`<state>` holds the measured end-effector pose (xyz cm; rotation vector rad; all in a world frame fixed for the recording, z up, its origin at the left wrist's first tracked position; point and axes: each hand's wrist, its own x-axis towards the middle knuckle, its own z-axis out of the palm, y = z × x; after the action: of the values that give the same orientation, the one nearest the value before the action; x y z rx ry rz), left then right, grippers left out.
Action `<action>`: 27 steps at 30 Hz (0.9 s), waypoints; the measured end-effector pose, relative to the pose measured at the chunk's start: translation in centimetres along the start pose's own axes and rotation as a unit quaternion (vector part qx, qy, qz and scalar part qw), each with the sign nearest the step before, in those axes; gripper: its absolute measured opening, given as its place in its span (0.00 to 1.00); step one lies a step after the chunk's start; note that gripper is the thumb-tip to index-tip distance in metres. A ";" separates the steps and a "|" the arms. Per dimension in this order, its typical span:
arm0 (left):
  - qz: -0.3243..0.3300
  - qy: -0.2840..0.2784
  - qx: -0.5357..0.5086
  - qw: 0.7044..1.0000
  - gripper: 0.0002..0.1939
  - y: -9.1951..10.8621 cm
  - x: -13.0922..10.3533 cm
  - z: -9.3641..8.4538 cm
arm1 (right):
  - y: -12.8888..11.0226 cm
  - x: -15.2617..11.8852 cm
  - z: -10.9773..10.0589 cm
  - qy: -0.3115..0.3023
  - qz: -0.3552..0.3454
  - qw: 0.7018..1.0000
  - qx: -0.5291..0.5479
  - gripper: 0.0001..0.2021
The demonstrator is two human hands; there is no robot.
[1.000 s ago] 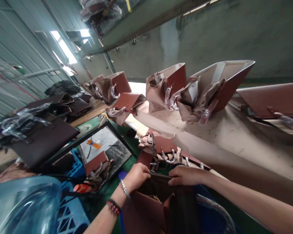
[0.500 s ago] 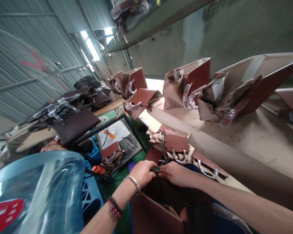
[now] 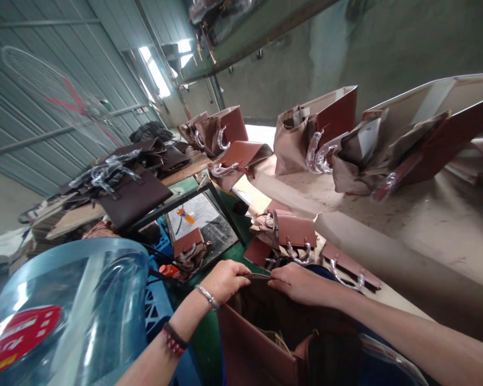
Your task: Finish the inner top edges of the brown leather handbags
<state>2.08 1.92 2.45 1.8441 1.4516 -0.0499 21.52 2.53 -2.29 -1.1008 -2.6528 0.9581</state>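
An open brown bag with a dark lining stands at the bottom centre of the head view, its mouth facing up. My left hand pinches the far rim of the bag at its left part. A short stretch of rim away, my right hand has its fingers closed on the same edge. Thin light strands show inside the bag, near its front panel. Beyond my hands lies a small brown bag with plastic-wrapped handles.
A big blue water bottle stands at the left. Several brown bags, among them an upright one, sit on the worktable. A dark bag lies on a pile at the left, before a fan.
My hands have moved apart along the rim, my left hand going left. The green and dark thing between my fingers no longer shows. The view has shifted slightly.
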 end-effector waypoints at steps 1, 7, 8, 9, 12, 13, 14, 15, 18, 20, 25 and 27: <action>0.001 -0.002 -0.003 1.000 0.13 -0.1 0.1 0.1 | 0.0 -0.1 -0.1 -0.001 -0.001 1.000 0.000 0.17; 0.009 -0.009 -0.028 1.000 0.17 0.0 0.5 0.2 | 0.1 -0.2 -0.1 -0.012 -0.007 1.000 -0.003 0.17; 0.010 -0.010 -0.030 0.999 0.17 0.0 0.5 0.2 | 0.2 -0.2 0.0 -0.010 -0.011 1.000 -0.006 0.17; 0.010 -0.012 -0.029 0.999 0.17 0.1 0.5 0.2 | 0.3 -0.2 0.1 -0.006 -0.014 1.000 -0.010 0.17; 0.019 -0.009 -0.015 1.000 0.16 0.2 0.6 0.3 | 0.6 -0.1 0.4 -0.002 -0.024 1.000 -0.010 0.17; 0.029 -0.009 -0.008 1.000 0.16 0.2 0.6 0.3 | 0.6 -0.1 0.4 -0.006 -0.024 1.000 -0.010 0.17; 0.039 -0.011 0.003 0.999 0.15 0.2 0.7 0.4 | 0.6 0.0 0.4 -0.011 -0.024 1.000 -0.010 0.17; 0.047 -0.009 0.019 0.999 0.15 0.2 0.7 0.4 | 0.6 0.0 0.4 -0.016 -0.023 1.000 -0.011 0.17; 0.047 0.008 0.065 0.997 0.13 0.3 1.0 0.7 | 0.7 0.1 0.4 -0.023 -0.018 1.000 -0.010 0.17; 0.034 0.019 0.067 0.997 0.12 0.3 1.2 0.9 | 0.8 0.1 0.4 -0.025 -0.018 0.999 -0.009 0.17; 0.018 0.008 0.037 0.999 0.12 0.5 1.8 1.2 | 1.2 0.4 0.7 -0.039 -0.014 0.999 0.002 0.17; 0.011 0.008 0.032 0.999 0.12 0.6 1.9 1.2 | 1.3 0.6 0.8 -0.046 -0.009 0.999 0.008 0.17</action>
<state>3.76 2.78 1.06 1.9159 1.4562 -0.0721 21.63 3.24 -3.75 -1.0511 -2.7163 1.0488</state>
